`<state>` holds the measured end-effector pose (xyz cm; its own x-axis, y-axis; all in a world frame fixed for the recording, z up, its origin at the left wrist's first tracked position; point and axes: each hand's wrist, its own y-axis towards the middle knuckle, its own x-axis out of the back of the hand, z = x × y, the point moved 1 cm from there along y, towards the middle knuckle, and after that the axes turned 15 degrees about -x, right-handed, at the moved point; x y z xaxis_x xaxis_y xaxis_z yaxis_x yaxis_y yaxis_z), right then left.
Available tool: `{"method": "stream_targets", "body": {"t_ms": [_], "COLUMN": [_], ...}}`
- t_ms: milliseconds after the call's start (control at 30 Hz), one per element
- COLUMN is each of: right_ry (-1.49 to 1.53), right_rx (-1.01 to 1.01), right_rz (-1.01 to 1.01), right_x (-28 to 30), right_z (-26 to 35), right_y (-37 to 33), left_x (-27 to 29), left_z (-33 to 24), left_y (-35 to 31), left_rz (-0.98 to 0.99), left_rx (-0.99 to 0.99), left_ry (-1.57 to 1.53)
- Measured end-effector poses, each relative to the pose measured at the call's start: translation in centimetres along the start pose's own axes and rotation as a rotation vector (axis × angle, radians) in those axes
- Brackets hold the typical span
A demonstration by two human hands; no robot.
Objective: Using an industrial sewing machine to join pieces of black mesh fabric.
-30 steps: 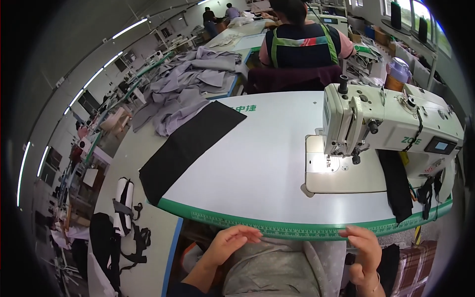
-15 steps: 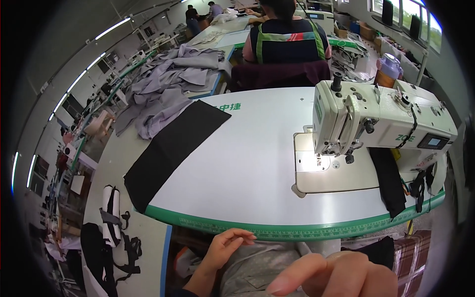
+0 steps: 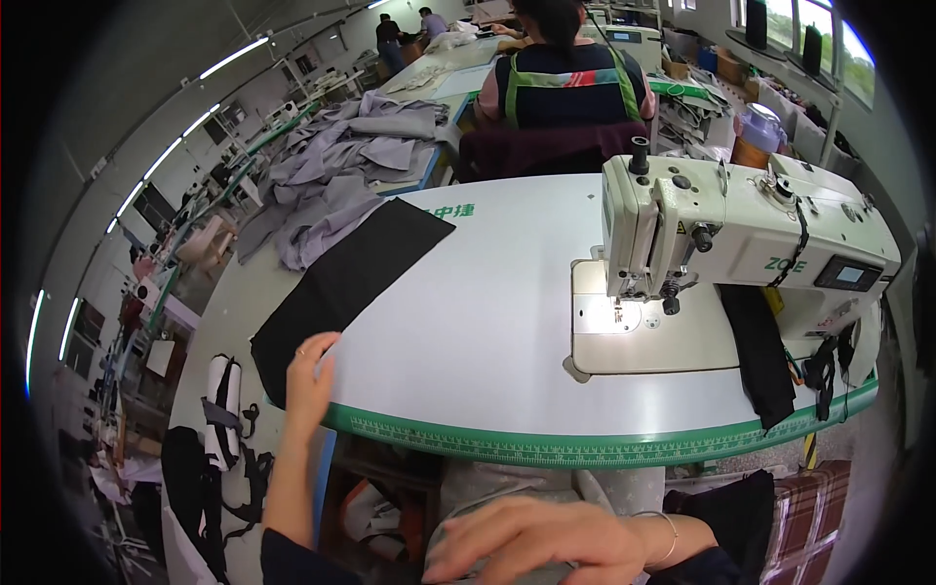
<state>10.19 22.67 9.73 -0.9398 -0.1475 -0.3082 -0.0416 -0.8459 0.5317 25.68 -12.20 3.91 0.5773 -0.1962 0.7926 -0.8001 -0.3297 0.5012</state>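
A long black fabric piece (image 3: 351, 283) lies flat and slanted over the left side of the white sewing table (image 3: 468, 361). Over its lower right edge is my left hand (image 3: 310, 380), fingers loosely extended and gripping nothing; whether the fingertips touch the cloth I cannot tell. My right hand (image 3: 546, 541) hangs in front of the table's near edge, above my lap. It is somewhat blurred, with fingers stretched out and nothing in them. To the right stands the white sewing machine (image 3: 721, 224), its lamp lighting the needle plate (image 3: 609, 314).
Grey fabric (image 3: 341, 146) is heaped behind the black piece. A rolled white bundle (image 3: 222, 409) and black straps (image 3: 255, 487) lie on the left side table. Black cloth (image 3: 756, 366) hangs under the machine arm. A seated person (image 3: 570, 78) works just beyond the table.
My left hand has moved left and forward from the table's front edge to the black fabric. My right hand has shifted left, its wrist now showing.
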Motion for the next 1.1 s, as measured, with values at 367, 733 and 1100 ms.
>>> {"method": "stream_targets", "body": {"t_ms": [367, 733, 1100], "right_ry": [-0.253, -0.676, -0.658], "right_rx": [0.037, -0.331, -0.640], "right_rz": [-0.120, -0.341, -0.678], "right_x": [0.6, 4.8, 10.5], "right_z": [5.8, -0.1, -6.2], "right_y": [1.1, -1.6, -6.7], "left_x": [-0.7, -1.7, 0.5], "left_z": [11.7, 11.8, 15.8], "left_y": [0.5, 1.2, 2.5], "left_rz": [0.198, 0.090, -0.194], "left_rx": [-0.046, -0.056, 0.070], "left_ry": [0.428, 0.481, 0.150]}}
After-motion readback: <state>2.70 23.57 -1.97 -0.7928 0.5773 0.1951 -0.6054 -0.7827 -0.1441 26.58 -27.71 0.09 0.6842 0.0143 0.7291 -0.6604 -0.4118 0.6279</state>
